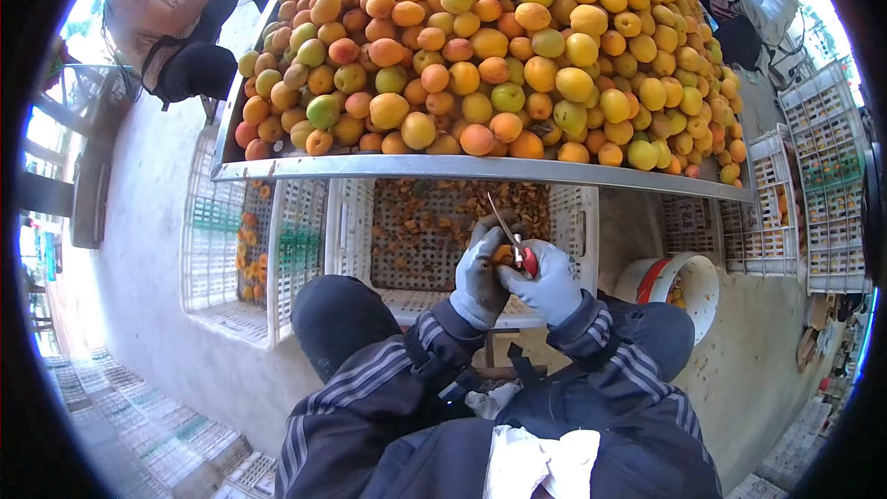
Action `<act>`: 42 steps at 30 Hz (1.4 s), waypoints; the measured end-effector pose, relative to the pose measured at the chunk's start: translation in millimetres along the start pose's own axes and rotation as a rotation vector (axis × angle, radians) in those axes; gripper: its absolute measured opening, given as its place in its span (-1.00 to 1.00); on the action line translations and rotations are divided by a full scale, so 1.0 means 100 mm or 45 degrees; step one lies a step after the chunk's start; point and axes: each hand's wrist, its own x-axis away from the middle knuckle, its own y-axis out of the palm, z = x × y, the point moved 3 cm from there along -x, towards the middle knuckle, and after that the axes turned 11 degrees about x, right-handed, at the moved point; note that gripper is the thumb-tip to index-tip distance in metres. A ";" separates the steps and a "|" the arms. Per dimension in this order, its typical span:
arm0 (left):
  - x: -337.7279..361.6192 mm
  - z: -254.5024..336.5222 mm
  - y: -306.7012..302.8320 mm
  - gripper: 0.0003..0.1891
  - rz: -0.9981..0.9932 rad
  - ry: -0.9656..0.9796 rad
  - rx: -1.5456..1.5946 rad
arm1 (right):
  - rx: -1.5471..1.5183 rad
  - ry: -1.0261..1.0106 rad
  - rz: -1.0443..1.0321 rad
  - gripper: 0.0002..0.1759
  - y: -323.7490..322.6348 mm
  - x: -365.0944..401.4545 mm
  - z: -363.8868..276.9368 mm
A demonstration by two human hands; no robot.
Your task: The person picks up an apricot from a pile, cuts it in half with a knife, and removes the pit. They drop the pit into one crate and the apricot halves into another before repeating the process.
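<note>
My left hand, in a grey glove with darkened fingers, is closed around an apricot, of which only a small orange part shows. Close against it, my right hand, also gloved, grips a knife by its red handle. The thin curved blade points up and away from me, past the left fingertips. Both hands are above my lap, over the near side of a white plastic crate with apricot pieces scattered inside. Whether the apricot is cut cannot be made out.
A metal-edged table heaped with apricots stands ahead. To the left is another crate with apricot halves; to the right, a white bucket and stacked crates. One person sits at upper left, another at upper right.
</note>
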 end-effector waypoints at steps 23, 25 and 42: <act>0.43 -0.30 -0.97 -0.61 0.488 -0.506 -0.139 | -0.548 0.772 0.047 -0.74 0.66 0.43 0.63; 0.31 -0.19 -0.93 -0.58 0.478 -0.522 0.196 | -0.667 0.849 -0.059 -0.72 0.63 0.28 0.61; 0.44 2.48 -0.61 -0.43 -0.221 0.341 0.888 | 0.403 1.066 -0.156 -0.66 1.38 -1.10 2.71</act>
